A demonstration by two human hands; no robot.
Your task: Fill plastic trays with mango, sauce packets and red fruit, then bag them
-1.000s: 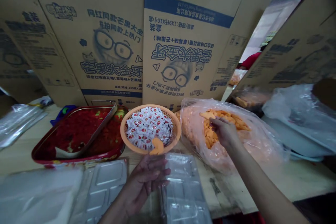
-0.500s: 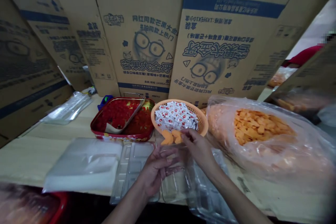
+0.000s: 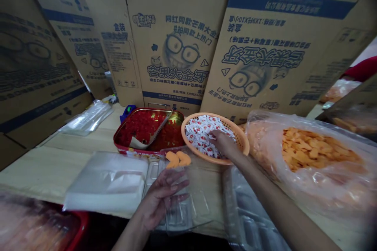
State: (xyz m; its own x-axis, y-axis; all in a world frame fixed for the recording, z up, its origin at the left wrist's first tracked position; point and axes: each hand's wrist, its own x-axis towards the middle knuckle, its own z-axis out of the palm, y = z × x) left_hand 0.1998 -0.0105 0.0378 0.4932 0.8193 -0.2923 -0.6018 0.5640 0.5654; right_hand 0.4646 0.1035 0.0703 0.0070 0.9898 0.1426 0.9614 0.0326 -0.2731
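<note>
Presumably for steadiness, the left hand (image 3: 156, 198) has half-curled fingers around a clear tray (image 3: 180, 213), orange pieces (image 3: 178, 159) at its far end. The right hand (image 3: 224, 143) dips bunched fingers among sachets (image 3: 203, 127) in the nearby basket (image 3: 244, 141); their grip is unclear.

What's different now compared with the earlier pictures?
The right hand left the bag of orange pieces, went left to beside the left hand, then back right into the basket, among the sachets. Two orange pieces now lie above the left hand, where one was; the right hand let go of the second. The basket and red tin stayed put.
</note>
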